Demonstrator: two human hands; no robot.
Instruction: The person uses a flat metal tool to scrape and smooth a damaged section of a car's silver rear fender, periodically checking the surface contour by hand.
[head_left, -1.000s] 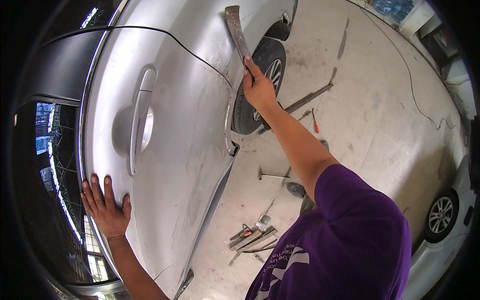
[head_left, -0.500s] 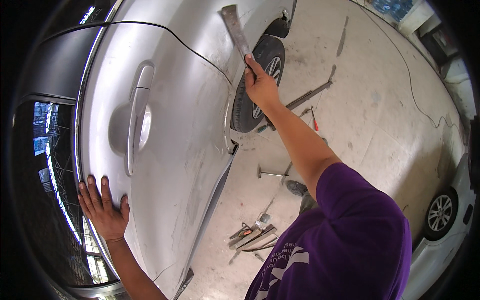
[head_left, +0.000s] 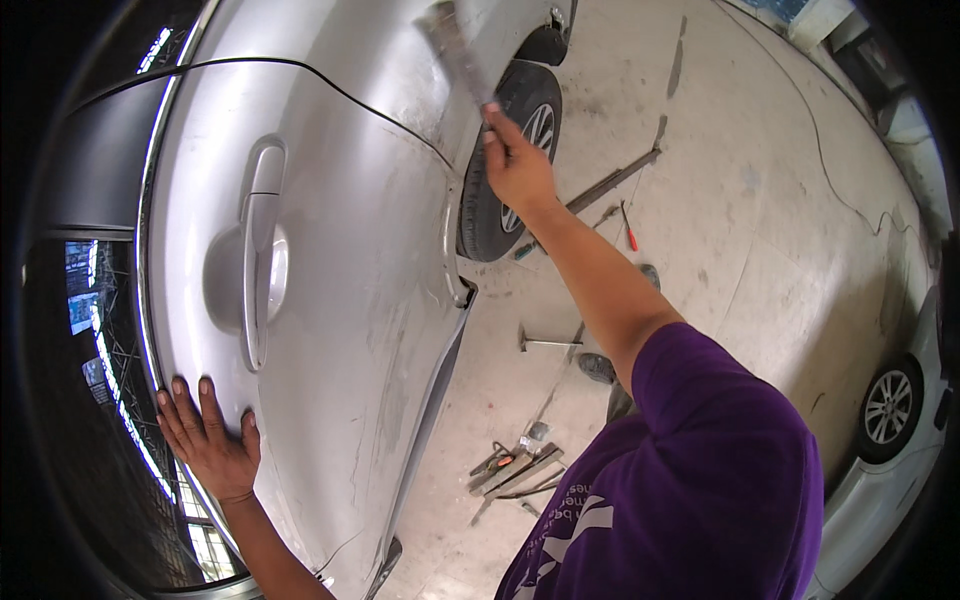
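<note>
flat metal bar [head_left: 455, 55] above right-hand grip [head_left: 515, 165]

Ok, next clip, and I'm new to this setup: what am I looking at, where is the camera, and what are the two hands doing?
The camera sits on the person's head and looks down through a fisheye lens, so straight edges bend. The left hand lies flat and open on a silver car door, below its door handle. The right hand grips a flat, worn metal tool, blurred, against the panel above the wheel. More tools lie on the concrete floor.
</note>
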